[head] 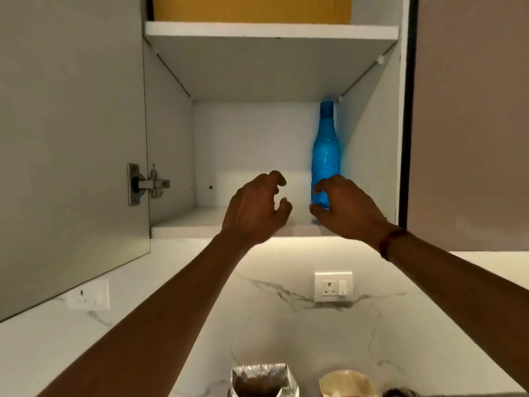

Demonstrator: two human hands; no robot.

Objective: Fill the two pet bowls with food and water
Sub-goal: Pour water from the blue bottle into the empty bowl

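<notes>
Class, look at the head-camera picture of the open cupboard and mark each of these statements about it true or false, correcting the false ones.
1. The blue bottle stands upright on the lower shelf. True.
2. The left hand grips the bottle. False: it is open and empty, apart from the bottle.
3. The cupboard door is shut. False: it is swung open to the left.
4. The right hand is at the bottle's base, fingers curled, open. True.
5. An opened food bag sits on the counter below. True.

A home kitchen: open wall cabinet (pixel 272 30), marble-patterned backsplash (pixel 286 325) with wall sockets (pixel 333 287).
</notes>
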